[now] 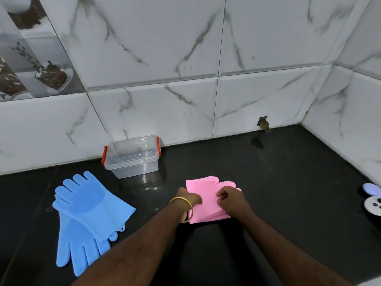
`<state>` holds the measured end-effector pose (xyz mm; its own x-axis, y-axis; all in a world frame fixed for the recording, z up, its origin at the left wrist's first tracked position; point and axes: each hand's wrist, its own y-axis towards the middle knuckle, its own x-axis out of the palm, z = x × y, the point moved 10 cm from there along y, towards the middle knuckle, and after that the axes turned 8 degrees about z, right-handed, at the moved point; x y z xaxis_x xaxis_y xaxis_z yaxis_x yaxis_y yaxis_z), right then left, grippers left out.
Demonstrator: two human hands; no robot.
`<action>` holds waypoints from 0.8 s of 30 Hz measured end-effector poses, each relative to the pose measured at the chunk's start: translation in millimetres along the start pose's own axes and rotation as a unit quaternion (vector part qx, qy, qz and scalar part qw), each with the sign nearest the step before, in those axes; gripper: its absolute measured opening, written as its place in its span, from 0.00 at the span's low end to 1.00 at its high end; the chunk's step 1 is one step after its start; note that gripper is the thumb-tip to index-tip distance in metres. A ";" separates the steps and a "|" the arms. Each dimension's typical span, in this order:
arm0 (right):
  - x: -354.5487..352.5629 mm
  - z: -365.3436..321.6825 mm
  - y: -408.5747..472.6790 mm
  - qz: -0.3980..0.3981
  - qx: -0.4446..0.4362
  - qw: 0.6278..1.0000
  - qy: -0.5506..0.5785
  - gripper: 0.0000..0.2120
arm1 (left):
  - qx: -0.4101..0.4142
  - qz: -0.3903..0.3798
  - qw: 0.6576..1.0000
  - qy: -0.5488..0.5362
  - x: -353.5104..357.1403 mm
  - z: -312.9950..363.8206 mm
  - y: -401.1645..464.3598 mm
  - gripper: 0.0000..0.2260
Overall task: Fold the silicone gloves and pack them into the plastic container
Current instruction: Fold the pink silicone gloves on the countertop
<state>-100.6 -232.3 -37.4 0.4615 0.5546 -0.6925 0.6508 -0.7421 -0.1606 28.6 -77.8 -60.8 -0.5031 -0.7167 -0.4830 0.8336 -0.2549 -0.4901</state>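
Observation:
Pink silicone gloves (208,195) lie folded on the black counter in front of me, fingers pointing away to the right. My left hand (189,196) presses on their left edge. My right hand (231,198) pinches the fold near the middle with curled fingers. A pair of blue silicone gloves (88,215) lies flat and crossed at the left, one pointing away, one pointing toward me. The clear plastic container (132,156) with red clips stands against the wall behind, its lid on.
The black counter (278,182) runs into a corner of white marble tiles at the right. A small white and lilac object (373,199) sits at the right edge. A chipped hole in the tile (263,123) shows at the wall base.

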 end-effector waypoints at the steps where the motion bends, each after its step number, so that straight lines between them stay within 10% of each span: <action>1: 0.3 -0.4 -0.8 -0.004 0.001 1.000 0.001 0.10 | 0.004 0.000 1.000 -0.004 -1.2 -0.6 0.5 0.25; 13: -24.6 -50.6 -18.5 0.036 0.045 0.997 0.053 0.20 | 0.182 0.033 0.980 -0.073 -24.8 56.6 -29.6 0.20; 20: -27.4 -89.8 -35.1 -0.138 0.231 0.854 0.445 0.42 | 0.436 0.048 0.898 0.028 -52.6 142.7 -88.4 0.08; 24: -35.2 -100.0 -30.3 -0.153 0.249 0.842 0.454 0.22 | 0.554 0.000 0.826 0.097 -58.1 166.0 -113.9 0.10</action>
<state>-76.3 -191.7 62.2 0.7354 0.6405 0.2214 0.5942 -0.4523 -0.6651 0.8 -114.9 143.5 -0.4403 -0.6262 -0.6435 0.4757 -0.7705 0.4243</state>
